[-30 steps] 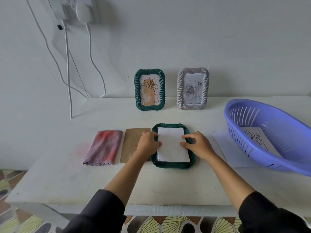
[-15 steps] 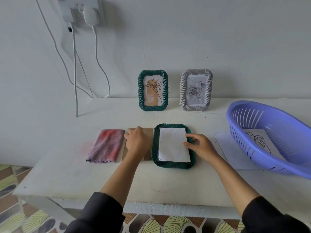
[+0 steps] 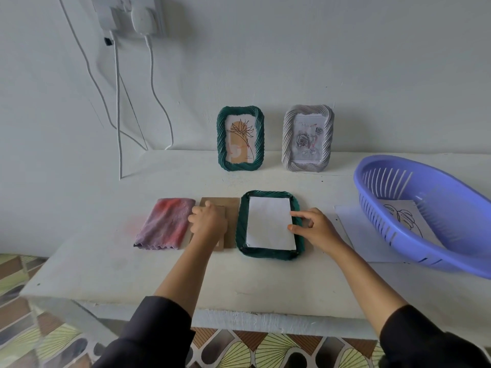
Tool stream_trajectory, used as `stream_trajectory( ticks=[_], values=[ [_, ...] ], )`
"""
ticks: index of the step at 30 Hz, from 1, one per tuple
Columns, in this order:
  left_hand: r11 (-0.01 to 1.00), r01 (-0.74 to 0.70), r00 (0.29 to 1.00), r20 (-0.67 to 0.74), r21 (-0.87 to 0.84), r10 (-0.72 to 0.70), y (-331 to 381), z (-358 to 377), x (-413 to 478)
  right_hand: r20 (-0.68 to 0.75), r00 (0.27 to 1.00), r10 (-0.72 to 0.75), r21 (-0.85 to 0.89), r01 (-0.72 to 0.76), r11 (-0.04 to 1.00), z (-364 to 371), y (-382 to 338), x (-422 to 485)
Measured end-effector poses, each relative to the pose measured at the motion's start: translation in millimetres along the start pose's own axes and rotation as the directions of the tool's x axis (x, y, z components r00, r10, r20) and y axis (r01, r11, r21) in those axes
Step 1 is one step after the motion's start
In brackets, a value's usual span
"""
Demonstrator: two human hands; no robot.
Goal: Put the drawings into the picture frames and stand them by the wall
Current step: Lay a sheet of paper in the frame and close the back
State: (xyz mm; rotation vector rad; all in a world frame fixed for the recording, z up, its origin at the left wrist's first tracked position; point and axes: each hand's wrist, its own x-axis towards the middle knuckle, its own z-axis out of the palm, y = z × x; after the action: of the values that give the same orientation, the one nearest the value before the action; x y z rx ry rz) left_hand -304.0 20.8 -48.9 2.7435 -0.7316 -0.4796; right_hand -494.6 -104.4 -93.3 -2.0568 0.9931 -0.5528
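A green frame (image 3: 241, 227) lies face down on the table with a white sheet (image 3: 269, 223) resting blank side up in its back. My right hand (image 3: 313, 229) touches the sheet's right edge with finger and thumb. My left hand (image 3: 208, 220) lies flat on the brown cardboard backing (image 3: 231, 221) just left of the frame. Two filled frames stand against the wall: a green one (image 3: 240, 138) with a flower drawing and a grey one (image 3: 307, 138) with roses. Another leaf drawing (image 3: 403, 217) lies in the purple basket (image 3: 398, 179).
A pink-purple cloth (image 3: 164, 224) lies folded left of the backing. A white sheet of paper (image 3: 358, 232) sits partly under the basket at the right. Chargers and cables (image 3: 152, 83) hang down the wall at the back left. The table's front edge (image 3: 239, 314) is near me.
My left hand left the sheet's left edge and slid left onto the cardboard backing. My right hand stayed at the sheet's right edge.
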Motion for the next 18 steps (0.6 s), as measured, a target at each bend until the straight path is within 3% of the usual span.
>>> stream_trajectory(
  ticks=[4, 18],
  values=[
    [0.998, 0.068, 0.998, 0.008, -0.012, -0.068, -2.2, 0.6, 0.5, 0.007, 1.0, -0.011, -0.004, 0.011, 1.0, -0.7, 0.9, 0.5],
    [0.998, 0.06, 0.997, 0.045, 0.023, -0.061, -0.8, -1.0, 7.9, -0.003, 1.0, -0.013, -0.006, 0.013, 1.0, 1.8, 3.5, 0.4]
  ],
)
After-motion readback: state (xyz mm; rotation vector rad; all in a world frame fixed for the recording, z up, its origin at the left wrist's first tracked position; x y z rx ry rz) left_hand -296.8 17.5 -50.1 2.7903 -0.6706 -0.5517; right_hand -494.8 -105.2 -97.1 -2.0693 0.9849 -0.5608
